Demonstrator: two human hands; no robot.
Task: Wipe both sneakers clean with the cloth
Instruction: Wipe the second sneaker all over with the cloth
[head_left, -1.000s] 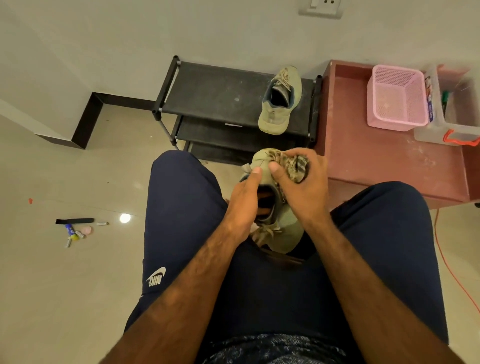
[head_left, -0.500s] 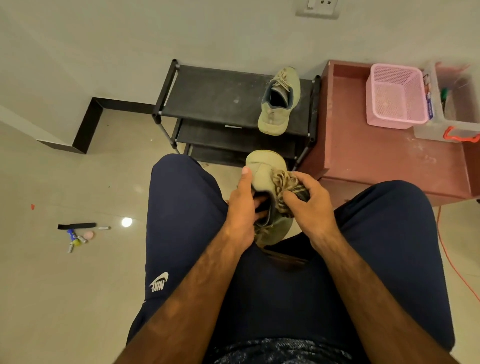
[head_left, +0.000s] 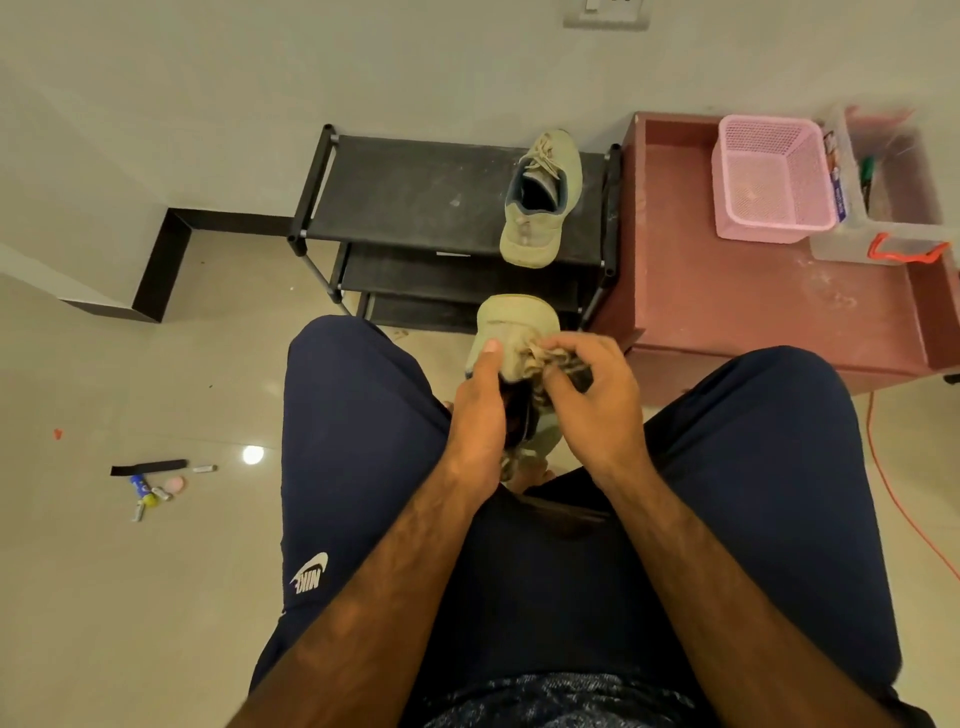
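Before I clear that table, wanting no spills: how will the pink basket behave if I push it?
The pink basket looks light: mesh walls, seemingly empty. Its wide base suggests sliding, not tipping. The dusty table may add drag.

Black three-tier shoe rack (head_left: 415, 197) against the pale wall, its top shelf dusty. Close on its right stands a reddish-brown low table (head_left: 727, 312) with raised edges and a scuffed surface. At the table's far side sits a pink mesh basket (head_left: 769, 228), and right beside that a clear plastic box (head_left: 841, 244) with an orange handle (head_left: 901, 253). An orange cable (head_left: 879, 462) trails over the glossy tiled floor (head_left: 156, 597) at right. On the floor at left lie a black strip (head_left: 148, 467), a small blue-and-yellow tube (head_left: 139, 486) and a pink blob (head_left: 175, 484), bunched together. A wall socket (head_left: 605, 13) sits high on the wall.
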